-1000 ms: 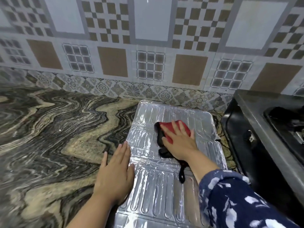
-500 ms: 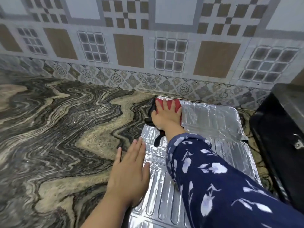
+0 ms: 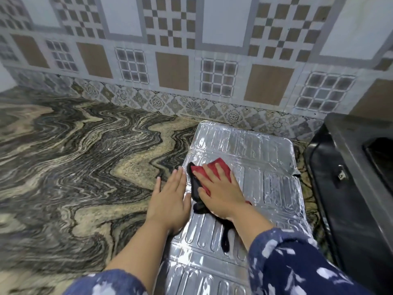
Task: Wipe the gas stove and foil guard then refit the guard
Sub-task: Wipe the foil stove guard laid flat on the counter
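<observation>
The silver foil guard [image 3: 265, 167] lies flat on the marbled countertop [image 3: 74, 167], its ribbed panels running from the wall toward me. My right hand [image 3: 221, 190] presses flat on a red and black cloth [image 3: 221, 167] on the guard's left middle part. My left hand [image 3: 170, 196] lies flat with fingers spread on the guard's left edge, partly on the counter, holding nothing. The black gas stove [image 3: 348, 167] stands at the right, just beside the guard.
A patterned tiled wall [image 3: 191, 60] rises right behind the counter and the guard's far edge. A small latch or knob [image 3: 342, 175] shows on the stove's side. The counter stretches wide to the left.
My right hand has pulled the cloth back from the guard's far left corner to its middle left. My left hand has stayed on the guard's left edge.
</observation>
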Tool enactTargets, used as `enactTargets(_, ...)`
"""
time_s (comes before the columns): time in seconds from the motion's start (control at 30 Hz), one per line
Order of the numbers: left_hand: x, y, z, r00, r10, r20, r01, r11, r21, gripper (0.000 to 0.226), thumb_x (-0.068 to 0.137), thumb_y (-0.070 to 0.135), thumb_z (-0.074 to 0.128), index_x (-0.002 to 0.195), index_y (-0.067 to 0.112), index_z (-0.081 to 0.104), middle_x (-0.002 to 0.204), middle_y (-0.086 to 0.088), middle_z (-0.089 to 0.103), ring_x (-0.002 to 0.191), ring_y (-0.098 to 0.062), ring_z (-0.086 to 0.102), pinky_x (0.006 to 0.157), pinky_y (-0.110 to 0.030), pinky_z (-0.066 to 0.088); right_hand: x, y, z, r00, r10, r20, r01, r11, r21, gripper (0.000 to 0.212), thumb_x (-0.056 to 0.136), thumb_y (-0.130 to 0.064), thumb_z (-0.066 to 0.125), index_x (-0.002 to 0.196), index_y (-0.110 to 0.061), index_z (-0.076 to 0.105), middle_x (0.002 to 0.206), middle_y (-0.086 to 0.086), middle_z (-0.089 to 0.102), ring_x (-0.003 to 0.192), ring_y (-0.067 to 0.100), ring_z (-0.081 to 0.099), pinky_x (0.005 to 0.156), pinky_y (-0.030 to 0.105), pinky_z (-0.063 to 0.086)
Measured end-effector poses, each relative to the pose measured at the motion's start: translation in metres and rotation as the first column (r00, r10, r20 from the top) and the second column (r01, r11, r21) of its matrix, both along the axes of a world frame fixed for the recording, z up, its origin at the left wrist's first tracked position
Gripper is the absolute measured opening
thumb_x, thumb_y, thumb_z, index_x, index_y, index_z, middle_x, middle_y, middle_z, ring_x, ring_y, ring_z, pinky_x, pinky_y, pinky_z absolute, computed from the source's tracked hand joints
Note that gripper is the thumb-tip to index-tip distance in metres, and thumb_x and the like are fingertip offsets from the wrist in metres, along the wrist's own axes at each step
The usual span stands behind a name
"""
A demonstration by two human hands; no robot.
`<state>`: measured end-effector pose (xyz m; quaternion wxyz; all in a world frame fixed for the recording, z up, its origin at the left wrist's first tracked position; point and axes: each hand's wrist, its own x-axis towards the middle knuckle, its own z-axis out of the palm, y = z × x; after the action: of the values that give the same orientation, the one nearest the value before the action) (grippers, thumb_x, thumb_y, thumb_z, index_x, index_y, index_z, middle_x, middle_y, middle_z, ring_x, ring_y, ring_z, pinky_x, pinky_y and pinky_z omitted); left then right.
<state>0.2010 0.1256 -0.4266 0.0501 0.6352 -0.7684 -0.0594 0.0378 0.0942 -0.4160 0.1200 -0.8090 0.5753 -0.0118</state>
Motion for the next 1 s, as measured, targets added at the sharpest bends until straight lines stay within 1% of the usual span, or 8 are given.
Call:
enactTargets(0.1, -0.001, 0.001, 0.0, 1.0, 0.007, 0.002, -0.007, 1.0, -0.002, 0.064, 0.094, 0.041, 0.008, 0.15, 0.015, -0.01, 0.157, 0.002, -0.018, 0.145, -0.009, -0.015, 0.119, -0.044, -0.005, -0.004, 0.004, 0.001, 0.998, 0.06, -0.021, -0.06, 0.998, 0.004, 0.051, 0.097, -0.05, 0.019, 0.145, -0.053, 0.002, 0.159, -0.016, -0.009, 0.146, 0.018, -0.018, 0.116, 0.051, -0.013)
enactTargets(0.23, 0.0, 0.002, -0.001, 1.0, 0.012, -0.012, -0.012, 1.0, -0.019, 0.063, 0.094, 0.041, 0.006, 0.15, 0.017, -0.008, 0.158, 0.004, -0.017, 0.145, -0.008, -0.015, 0.119, -0.043, -0.007, 0.004, -0.029, -0.001, 0.998, 0.054, -0.014, -0.055, 0.998, -0.01, 0.05, 0.095, -0.054, 0.019, 0.143, -0.056, 0.003, 0.16, -0.015, -0.008, 0.146, 0.019, -0.018, 0.115, 0.054, -0.013)
enactTargets(0.33, 0.003, 0.002, -0.002, 1.0, 0.0, -0.019, -0.001, 1.0, -0.029, 0.066, 0.09, 0.047, 0.002, 0.149, 0.022, -0.012, 0.156, 0.008, -0.018, 0.143, -0.006, -0.017, 0.119, -0.041, -0.009, 0.008, -0.067, -0.002, 1.0, -0.007, -0.002, 0.007, 1.0, -0.024, 0.051, 0.094, -0.056, 0.018, 0.143, -0.055, 0.005, 0.16, -0.012, -0.006, 0.147, 0.021, -0.016, 0.115, 0.056, -0.011)
enactTargets(0.47, 0.006, 0.0, -0.004, 1.0, 0.0, -0.031, -0.001, 0.999, -0.041, 0.067, 0.088, 0.05, -0.002, 0.149, 0.025, -0.013, 0.155, 0.013, -0.019, 0.142, -0.003, -0.018, 0.118, -0.038, -0.01, -0.012, -0.112, -0.002, 0.994, -0.095, -0.048, 0.093, 0.995, -0.045, 0.055, 0.093, -0.06, 0.011, 0.146, -0.051, 0.001, 0.161, -0.007, -0.008, 0.147, 0.027, -0.013, 0.115, 0.06, -0.005)
enactTargets(0.6, 0.005, -0.001, -0.004, 1.0, 0.006, -0.022, -0.007, 0.999, -0.037, 0.066, 0.088, 0.052, -0.003, 0.148, 0.026, -0.015, 0.155, 0.014, -0.021, 0.141, -0.002, -0.019, 0.116, -0.036, -0.012, -0.047, -0.128, -0.001, 0.965, -0.253, -0.07, 0.25, 0.967, -0.05, 0.056, 0.093, -0.059, 0.009, 0.147, -0.047, -0.002, 0.161, -0.004, -0.011, 0.146, 0.03, -0.014, 0.115, 0.058, -0.007)
enactTargets(0.8, 0.002, -0.004, -0.006, 1.0, 0.019, -0.009, -0.019, 1.0, -0.023, 0.069, 0.087, 0.052, -0.005, 0.149, 0.024, -0.012, 0.156, 0.012, -0.018, 0.143, -0.004, -0.017, 0.118, -0.039, -0.01, -0.052, -0.102, -0.004, 0.935, -0.348, -0.068, 0.349, 0.937, 0.002, 0.057, 0.096, -0.053, 0.012, 0.149, -0.041, -0.003, 0.16, 0.0, -0.016, 0.146, 0.034, -0.015, 0.115, 0.057, -0.01)
enactTargets(0.93, 0.003, -0.004, -0.007, 1.0, 0.014, -0.006, -0.014, 1.0, 0.001, 0.073, 0.084, 0.053, -0.008, 0.15, 0.023, -0.008, 0.157, 0.011, -0.015, 0.143, -0.004, -0.013, 0.118, -0.04, -0.008, -0.042, -0.062, -0.003, 0.941, -0.332, -0.062, 0.335, 0.942, 0.033, 0.057, 0.096, -0.053, 0.012, 0.149, -0.04, -0.004, 0.16, 0.001, -0.014, 0.145, 0.034, -0.016, 0.115, 0.056, -0.011)
enactTargets(1.0, 0.005, -0.005, -0.006, 1.0, 0.013, -0.003, -0.013, 1.0, 0.009, 0.07, 0.088, 0.052, -0.004, 0.151, 0.022, -0.007, 0.157, 0.01, -0.013, 0.144, -0.004, -0.012, 0.118, -0.041, -0.007, -0.037, -0.036, -0.001, 0.95, -0.309, -0.041, 0.311, 0.949, 0.056, 0.057, 0.096, -0.052, 0.013, 0.149, -0.041, -0.004, 0.16, 0.0, -0.015, 0.145, 0.033, -0.018, 0.115, 0.055, -0.012)
